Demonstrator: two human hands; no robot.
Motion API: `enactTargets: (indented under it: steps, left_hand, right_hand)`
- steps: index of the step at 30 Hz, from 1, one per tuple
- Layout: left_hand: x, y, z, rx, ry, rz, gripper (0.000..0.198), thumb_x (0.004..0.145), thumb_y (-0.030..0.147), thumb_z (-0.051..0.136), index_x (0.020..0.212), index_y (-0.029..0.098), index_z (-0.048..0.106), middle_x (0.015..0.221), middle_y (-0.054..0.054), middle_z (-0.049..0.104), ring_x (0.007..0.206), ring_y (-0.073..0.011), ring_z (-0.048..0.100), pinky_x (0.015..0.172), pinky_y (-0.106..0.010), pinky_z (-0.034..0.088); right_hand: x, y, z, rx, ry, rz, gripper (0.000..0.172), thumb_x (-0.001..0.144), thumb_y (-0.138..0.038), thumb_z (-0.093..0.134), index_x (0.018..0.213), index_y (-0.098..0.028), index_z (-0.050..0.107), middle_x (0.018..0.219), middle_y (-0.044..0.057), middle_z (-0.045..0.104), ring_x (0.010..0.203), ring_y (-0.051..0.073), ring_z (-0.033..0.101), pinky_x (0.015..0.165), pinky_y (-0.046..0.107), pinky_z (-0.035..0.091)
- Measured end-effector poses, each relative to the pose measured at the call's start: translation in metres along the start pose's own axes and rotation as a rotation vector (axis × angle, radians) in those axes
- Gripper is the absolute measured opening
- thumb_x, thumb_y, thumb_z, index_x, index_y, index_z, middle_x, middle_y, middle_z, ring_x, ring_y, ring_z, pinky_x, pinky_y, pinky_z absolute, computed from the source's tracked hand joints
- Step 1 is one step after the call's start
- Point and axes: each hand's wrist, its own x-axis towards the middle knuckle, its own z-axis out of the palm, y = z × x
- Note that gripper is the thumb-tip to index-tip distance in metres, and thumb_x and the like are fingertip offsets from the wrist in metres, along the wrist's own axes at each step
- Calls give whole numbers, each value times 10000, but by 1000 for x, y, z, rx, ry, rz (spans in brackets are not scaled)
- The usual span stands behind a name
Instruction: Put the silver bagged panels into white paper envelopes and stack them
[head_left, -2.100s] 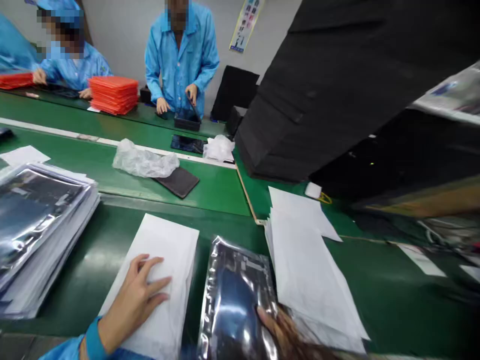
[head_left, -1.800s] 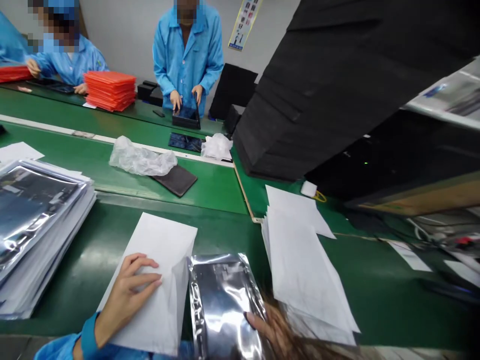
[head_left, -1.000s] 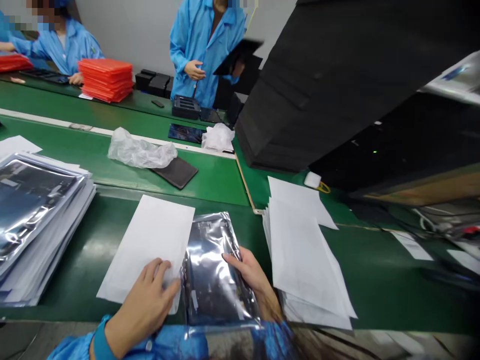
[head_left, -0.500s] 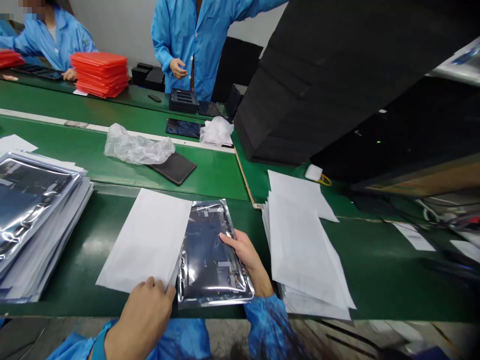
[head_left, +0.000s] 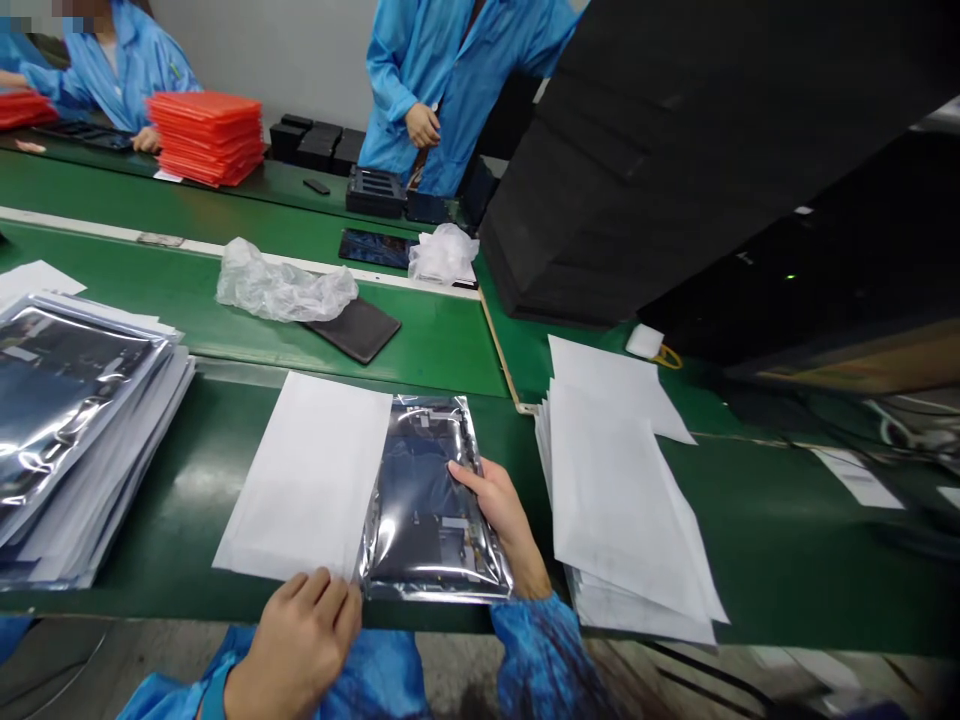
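Note:
A shiny silver anti-static bag (head_left: 424, 490) with a dark flat panel inside lies on the green table in front of me. My right hand (head_left: 499, 515) rests on the bag's right edge, fingers curled over it and gripping it. A white paper envelope (head_left: 311, 475) lies just left of the bag, its right edge against the bag. My left hand (head_left: 300, 645) pinches the envelope's near corner with fingers closed.
A stack of white envelopes (head_left: 626, 495) lies to the right. A pile of filled silver bags (head_left: 67, 420) sits at the left. A crumpled plastic bag (head_left: 281, 290) and dark slab (head_left: 356, 328) lie on the belt behind. Black foam trays (head_left: 637, 180) loom at right. Two people in blue coats work beyond, near orange trays (head_left: 206, 135).
My right hand brought the silver bag from the near edge up beside the envelope and laid it flat. My left hand slid from the envelope's middle to its near corner.

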Motion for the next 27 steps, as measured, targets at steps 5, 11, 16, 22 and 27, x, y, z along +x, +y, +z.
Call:
enactTargets:
  steps: [5, 11, 16, 22, 27]
  left_hand:
    - [12, -6, -13, 73, 30, 66, 185, 822, 78, 718, 722, 218, 647, 645, -2, 618, 605, -205, 568, 574, -382, 387]
    - [3, -6, -5, 113, 22, 120, 192, 884, 86, 686, 738, 208, 665, 649, -13, 612, 612, -205, 543, 581, -383, 364]
    - [2, -2, 0, 144, 18, 142, 155, 825, 62, 716, 747, 193, 685, 629, -19, 606, 598, -209, 534, 577, -382, 359]
    - [4, 4, 3, 127, 22, 178, 215, 718, -9, 690, 691, 201, 654, 633, -36, 602, 590, -220, 498, 559, -385, 333]
    - [5, 12, 2, 135, 18, 145, 226, 670, -8, 674, 621, 211, 645, 597, -49, 588, 560, -230, 476, 533, -402, 311]
  right_hand:
    - [-2, 2, 4, -42, 39, -44, 467, 599, -613, 884, 687, -220, 648, 611, -38, 627, 592, 166, 526, 586, 308, 418]
    - [-5, 5, 5, -75, 49, -52, 450, 645, -632, 840, 720, -224, 668, 660, -13, 660, 634, 192, 561, 607, 321, 449]
    - [-7, 7, 8, -133, 90, -89, 447, 651, -638, 822, 725, -220, 681, 689, 15, 685, 678, 220, 583, 628, 335, 471]
    - [-10, 9, 14, -132, 129, -87, 414, 663, -608, 809, 733, -213, 703, 717, 24, 709, 698, 229, 596, 647, 345, 480]
    - [-20, 9, 17, -167, 162, -95, 382, 686, -585, 788, 719, -215, 703, 709, 24, 713, 692, 230, 602, 655, 355, 481]
